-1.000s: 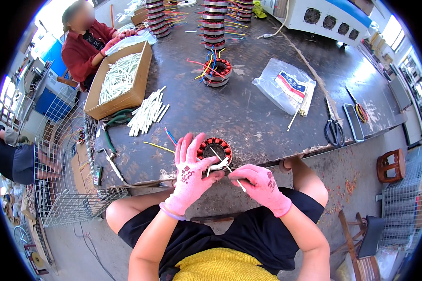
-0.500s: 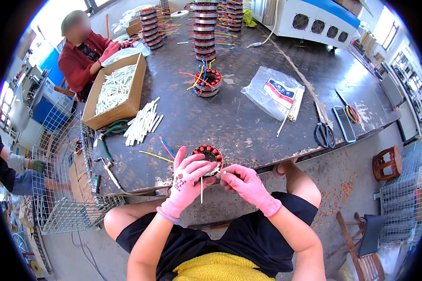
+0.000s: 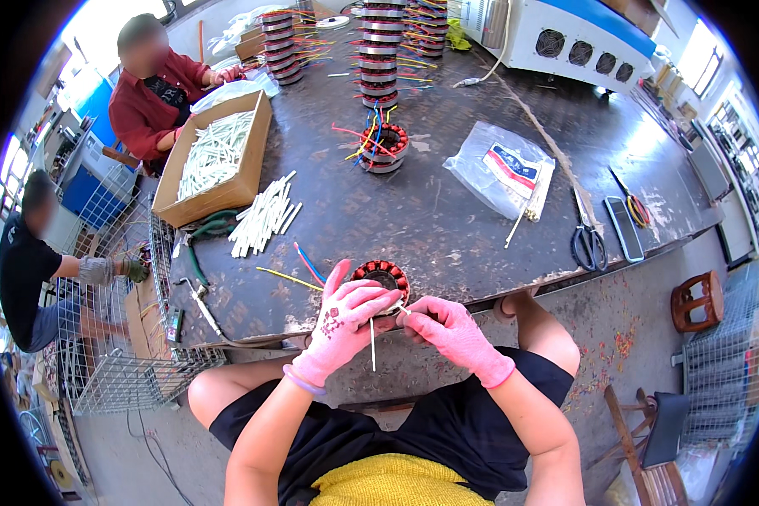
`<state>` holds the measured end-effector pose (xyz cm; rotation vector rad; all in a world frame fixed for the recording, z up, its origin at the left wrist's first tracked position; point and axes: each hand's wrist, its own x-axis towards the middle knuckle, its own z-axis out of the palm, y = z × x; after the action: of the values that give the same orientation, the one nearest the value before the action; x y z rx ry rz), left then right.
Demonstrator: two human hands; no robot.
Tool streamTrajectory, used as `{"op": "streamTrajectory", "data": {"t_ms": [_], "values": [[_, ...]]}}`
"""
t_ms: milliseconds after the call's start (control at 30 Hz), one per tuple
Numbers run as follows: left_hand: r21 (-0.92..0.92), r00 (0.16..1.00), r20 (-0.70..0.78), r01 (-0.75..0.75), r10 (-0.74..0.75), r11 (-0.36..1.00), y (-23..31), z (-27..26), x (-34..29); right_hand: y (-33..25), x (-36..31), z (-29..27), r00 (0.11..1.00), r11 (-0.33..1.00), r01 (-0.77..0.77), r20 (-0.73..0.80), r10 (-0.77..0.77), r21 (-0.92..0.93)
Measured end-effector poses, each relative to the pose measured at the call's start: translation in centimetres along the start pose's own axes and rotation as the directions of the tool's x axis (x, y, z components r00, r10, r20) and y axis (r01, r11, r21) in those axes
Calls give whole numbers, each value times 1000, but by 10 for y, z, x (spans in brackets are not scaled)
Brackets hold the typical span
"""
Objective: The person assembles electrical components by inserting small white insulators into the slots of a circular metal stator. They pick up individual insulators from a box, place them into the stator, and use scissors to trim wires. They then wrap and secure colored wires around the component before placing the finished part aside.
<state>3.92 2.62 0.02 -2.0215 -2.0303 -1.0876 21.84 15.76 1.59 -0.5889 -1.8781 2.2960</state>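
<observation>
At the table's near edge, my left hand (image 3: 346, 325) in a pink glove closes over a motor stator (image 3: 384, 270), a ring with red copper coils. Blue, red and yellow lead wires (image 3: 310, 263) stick out from its far left side. A thin white sleeve tube (image 3: 374, 346) hangs down by the left fingers. Beside the stator's near right edge, my right hand (image 3: 460, 333), gloved too, pinches a small white sleeve (image 3: 404, 309) between thumb and fingertips. The fingers hide the stator's near side, so where the sleeve's far end sits is not visible.
A carton of white sleeves (image 3: 219, 156) and a loose sleeve pile (image 3: 264, 215) lie left, near green-handled pliers (image 3: 196, 253). Another stator (image 3: 384, 150) stands before tall stacks (image 3: 379, 63). Right are a plastic bag (image 3: 497, 169), scissors (image 3: 589, 240) and a phone (image 3: 623, 228). Two people work at left.
My right fingertips have come slightly closer to the stator with the small sleeve. The view has shifted a little, and more of the person at far left shows.
</observation>
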Motion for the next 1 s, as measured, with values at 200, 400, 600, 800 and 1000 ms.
{"op": "streamTrajectory", "data": {"t_ms": [200,400,600,800,1000], "values": [[3,1000,5,-3,3,1000,-1,0,0,0,-1,0,1000,1000,2,15,-2,-11],[0,1000,5,3,-3,1000,0,0,0,-1,-2,-1,1000,1000,-14,15,14,22],[-12,1000,0,3,-3,1000,0,0,0,-1,-1,0,1000,999,-15,9,15,34],[-40,1000,2,4,-4,999,-1,0,0,1,11,2,986,988,-154,-74,151,-31],[-107,1000,-16,17,-19,994,0,3,1,19,27,6,981,991,-98,-178,81,-88]]}}
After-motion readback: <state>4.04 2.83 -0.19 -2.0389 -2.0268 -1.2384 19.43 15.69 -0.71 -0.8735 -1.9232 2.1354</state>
